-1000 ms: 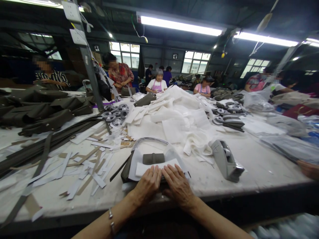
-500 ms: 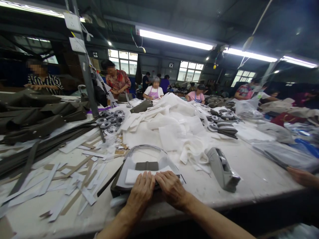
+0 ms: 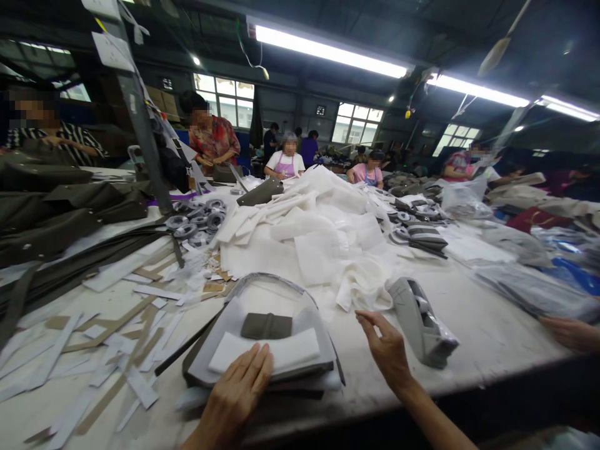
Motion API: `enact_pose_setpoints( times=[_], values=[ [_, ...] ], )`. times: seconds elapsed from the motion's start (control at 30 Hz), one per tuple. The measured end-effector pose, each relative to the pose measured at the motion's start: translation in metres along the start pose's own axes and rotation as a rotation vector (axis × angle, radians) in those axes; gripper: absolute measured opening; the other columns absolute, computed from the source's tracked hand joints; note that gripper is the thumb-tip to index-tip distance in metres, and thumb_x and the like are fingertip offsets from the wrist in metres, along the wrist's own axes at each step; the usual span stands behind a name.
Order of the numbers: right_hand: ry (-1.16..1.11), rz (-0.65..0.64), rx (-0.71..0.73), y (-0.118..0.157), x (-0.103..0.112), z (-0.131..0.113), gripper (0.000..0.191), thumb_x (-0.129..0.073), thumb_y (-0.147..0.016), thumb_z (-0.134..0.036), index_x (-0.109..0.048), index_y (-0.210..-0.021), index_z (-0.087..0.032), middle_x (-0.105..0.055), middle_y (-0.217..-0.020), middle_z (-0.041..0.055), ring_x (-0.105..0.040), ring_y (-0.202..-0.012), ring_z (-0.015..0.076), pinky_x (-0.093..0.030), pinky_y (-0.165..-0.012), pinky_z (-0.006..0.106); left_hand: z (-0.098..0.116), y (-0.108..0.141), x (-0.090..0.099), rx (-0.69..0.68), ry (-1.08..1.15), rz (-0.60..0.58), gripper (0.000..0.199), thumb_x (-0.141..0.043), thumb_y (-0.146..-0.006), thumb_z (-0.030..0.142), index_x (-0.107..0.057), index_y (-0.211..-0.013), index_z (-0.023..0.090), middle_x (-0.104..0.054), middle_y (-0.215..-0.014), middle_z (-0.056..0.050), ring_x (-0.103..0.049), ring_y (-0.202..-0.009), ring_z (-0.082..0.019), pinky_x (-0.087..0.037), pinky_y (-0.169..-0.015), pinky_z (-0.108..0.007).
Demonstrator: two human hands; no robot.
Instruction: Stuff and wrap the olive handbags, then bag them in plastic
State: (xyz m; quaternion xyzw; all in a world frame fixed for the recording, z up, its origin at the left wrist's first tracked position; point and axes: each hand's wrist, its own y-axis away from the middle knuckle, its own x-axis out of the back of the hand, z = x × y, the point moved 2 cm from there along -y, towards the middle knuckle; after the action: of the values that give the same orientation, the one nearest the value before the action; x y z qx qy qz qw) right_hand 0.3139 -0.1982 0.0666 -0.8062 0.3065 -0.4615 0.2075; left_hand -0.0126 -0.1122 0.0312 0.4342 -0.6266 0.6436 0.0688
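A dark olive bag (image 3: pixel 191 367) lies on the table in front of me, with grey-white sheeting and a strap arching round its far side. A white foam strip (image 3: pixel 293 352) rests across its near part, beyond which sits a dark olive banded piece (image 3: pixel 267 325). My left hand (image 3: pixel 246 378) lies flat on the strip's left half, fingers stretched out. Held off the bag to its right, my right hand (image 3: pixel 387 347) has loosely bent fingers partly apart, and nothing shows in them. Close by on its right stands a grey tape dispenser (image 3: pixel 422 322).
White foam sheets (image 3: pixel 323 225) form a heap beyond the bag. Paper strips (image 3: pixel 126 350) litter the left, near tape rolls (image 3: pixel 201 219) and a metal post (image 3: pixel 140 119). Another person's hand (image 3: pixel 569 334) touches plastic-covered goods at the right; several people work farther back.
My right hand has lifted off the foam strip and moved right, towards the tape dispenser. My left hand stays on the strip. The view has shifted, and the bag appears larger.
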Motion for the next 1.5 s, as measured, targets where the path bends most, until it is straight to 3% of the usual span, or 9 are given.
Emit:
enact_pose_setpoints(
  times=[0.13,0.27,0.37,0.53,0.8,0.97,1.13,1.33,1.5],
  values=[
    [0.120,-0.303,-0.133,-0.007,-0.033,0.029,0.019,-0.055,-0.093,-0.032,-0.070,-0.095,-0.020,-0.071,-0.090,0.0061,-0.067,-0.082,0.0199,-0.053,-0.077,0.030,-0.006,0.008,0.007,-0.021,0.008,-0.022,0.050,-0.032,-0.090,0.002,-0.060,-0.129,0.017,-0.063,-0.131,-0.005,-0.052,-0.129,-0.017,-0.035,-0.114,-0.029],
    [0.206,-0.447,-0.107,-0.019,-0.068,0.030,0.017,-0.065,-0.085,-0.026,-0.072,-0.099,-0.021,-0.070,-0.094,0.0065,-0.065,-0.087,0.0208,-0.050,-0.081,0.029,-0.013,0.010,0.016,-0.025,-0.019,-0.084,0.053,-0.032,-0.088,0.001,-0.058,-0.132,0.016,-0.063,-0.133,-0.005,-0.051,-0.130,-0.016,-0.035,-0.114,-0.028],
    [0.287,-0.538,-0.089,-0.030,-0.081,0.031,0.010,-0.063,-0.085,-0.022,-0.072,-0.083,-0.019,-0.069,-0.090,0.0077,-0.065,-0.086,0.0215,-0.047,-0.077,0.028,-0.013,0.008,0.019,-0.027,-0.029,-0.097,0.053,-0.033,-0.087,0.000,-0.059,-0.131,0.015,-0.061,-0.135,-0.006,-0.051,-0.130,-0.017,-0.035,-0.113,-0.028],
    [0.367,-0.614,-0.018,-0.038,-0.082,0.034,0.016,-0.054,-0.086,-0.010,-0.068,-0.081,-0.016,-0.068,-0.088,0.0072,-0.063,-0.083,0.0181,-0.044,-0.074,0.025,-0.012,0.009,0.015,-0.028,-0.044,-0.093,0.053,-0.033,-0.087,0.000,-0.059,-0.130,0.015,-0.061,-0.135,-0.006,-0.052,-0.129,-0.018,-0.036,-0.113,-0.029],
    [0.438,-0.642,0.045,-0.028,-0.046,0.023,0.022,-0.044,-0.095,-0.015,-0.066,-0.097,-0.015,-0.067,-0.098,0.0088,-0.063,-0.090,0.0185,-0.045,-0.082,0.027,-0.010,0.016,0.009,-0.009,-0.052,-0.076,0.053,-0.033,-0.086,0.000,-0.060,-0.129,0.018,-0.061,-0.134,-0.005,-0.053,-0.128,-0.017,-0.037,-0.112,-0.029],
    [0.478,-0.798,0.067,-0.037,-0.071,0.009,0.010,-0.068,-0.082,-0.019,-0.070,-0.091,-0.016,-0.071,-0.096,0.0101,-0.067,-0.093,0.0231,-0.049,-0.082,0.031,-0.008,0.017,0.009,0.004,-0.057,-0.085,0.055,-0.033,-0.086,0.000,-0.060,-0.130,0.018,-0.061,-0.134,-0.005,-0.052,-0.129,-0.017,-0.038,-0.112,-0.028],
    [0.480,-0.819,0.019,-0.050,-0.094,0.005,0.019,-0.063,-0.093,-0.031,-0.067,-0.091,-0.013,-0.070,-0.095,0.0060,-0.066,-0.090,0.0195,-0.052,-0.086,0.040,-0.006,0.014,0.011,0.024,-0.056,-0.074,0.055,-0.034,-0.086,0.000,-0.060,-0.130,0.019,-0.063,-0.131,-0.005,-0.052,-0.128,-0.017,-0.038,-0.111,-0.028],
    [0.327,-0.665,-0.078,-0.067,-0.057,0.015,0.023,-0.046,-0.094,-0.017,-0.069,-0.088,-0.014,-0.073,-0.086,0.0073,-0.068,-0.084,0.0197,-0.051,-0.079,0.032,0.001,0.021,-0.004,0.097,-0.001,0.015,0.057,-0.031,-0.087,0.002,-0.057,-0.133,0.022,-0.063,-0.131,-0.003,-0.052,-0.126,-0.017,-0.036,-0.110,-0.030],
    [0.164,-0.594,-0.038,-0.063,-0.004,-0.006,0.029,-0.040,-0.097,-0.031,-0.065,-0.090,-0.018,-0.071,-0.090,0.0057,-0.066,-0.086,0.0192,-0.050,-0.080,0.029,0.004,0.019,-0.006,0.110,-0.055,0.030,0.059,-0.033,-0.086,0.003,-0.055,-0.136,0.025,-0.064,-0.129,-0.004,-0.055,-0.122,-0.018,-0.041,-0.107,-0.032]
  ],
)
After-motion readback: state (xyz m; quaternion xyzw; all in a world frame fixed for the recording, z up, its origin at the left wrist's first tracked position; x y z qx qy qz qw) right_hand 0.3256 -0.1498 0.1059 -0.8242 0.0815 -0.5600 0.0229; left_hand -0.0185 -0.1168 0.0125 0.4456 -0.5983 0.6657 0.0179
